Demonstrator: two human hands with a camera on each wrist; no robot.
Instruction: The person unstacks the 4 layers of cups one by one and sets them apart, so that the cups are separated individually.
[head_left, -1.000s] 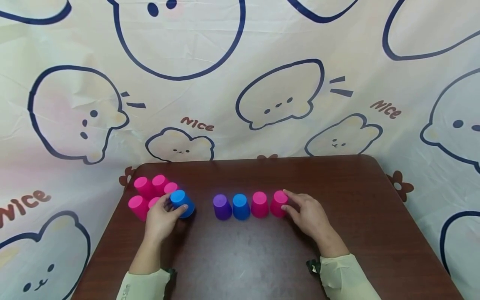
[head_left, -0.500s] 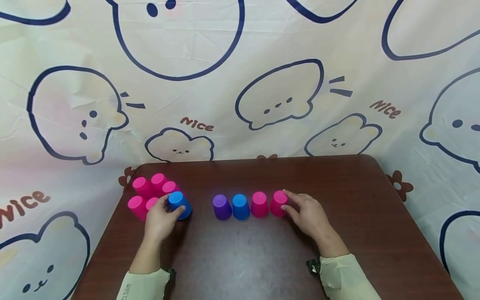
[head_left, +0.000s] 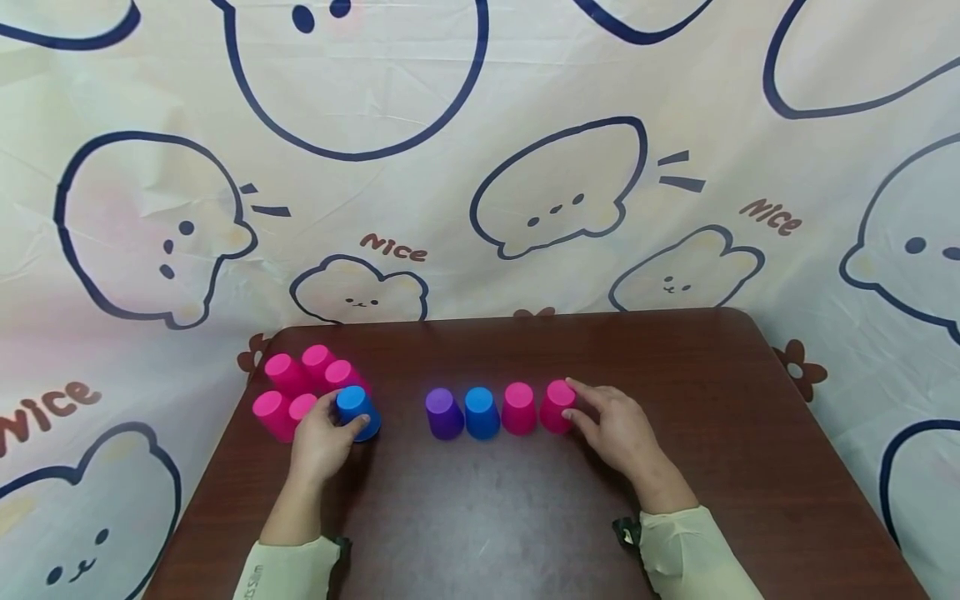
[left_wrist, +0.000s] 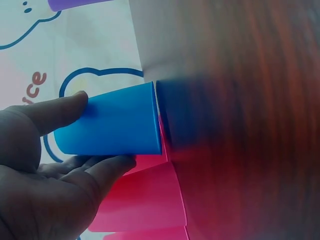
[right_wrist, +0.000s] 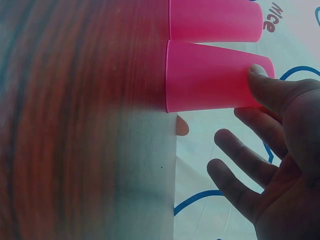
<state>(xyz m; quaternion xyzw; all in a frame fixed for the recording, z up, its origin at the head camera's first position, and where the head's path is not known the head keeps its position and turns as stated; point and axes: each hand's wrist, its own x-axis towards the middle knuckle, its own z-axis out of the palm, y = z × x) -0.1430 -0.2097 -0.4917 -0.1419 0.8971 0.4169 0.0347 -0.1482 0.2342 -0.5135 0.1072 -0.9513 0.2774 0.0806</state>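
Observation:
My left hand (head_left: 321, 440) grips an upside-down blue cup (head_left: 354, 407) between thumb and fingers. In the left wrist view that blue cup (left_wrist: 112, 122) has its rim at or just over the table; I cannot tell whether it touches. Several upside-down pink cups (head_left: 287, 372) cluster just left of and behind it. To the right, a purple cup (head_left: 445, 415), a second blue cup (head_left: 482, 414) and two pink cups stand inverted in a row. My right hand (head_left: 618, 429) pinches the row's rightmost pink cup (right_wrist: 215, 77) with thumb and index finger, the other fingers spread.
Everything stands on a dark brown wooden table (head_left: 480, 517) with rounded far corners. A pale printed cloth (head_left: 450, 192) with cartoon outlines hangs behind and at both sides. Green sleeves (head_left: 288, 571) cover the forearms.
The left hand's blue cup has shifted slightly left and down toward the table, closer to the pink cluster. Some clustered pink cups have shifted slightly. The right hand and the row stay put.

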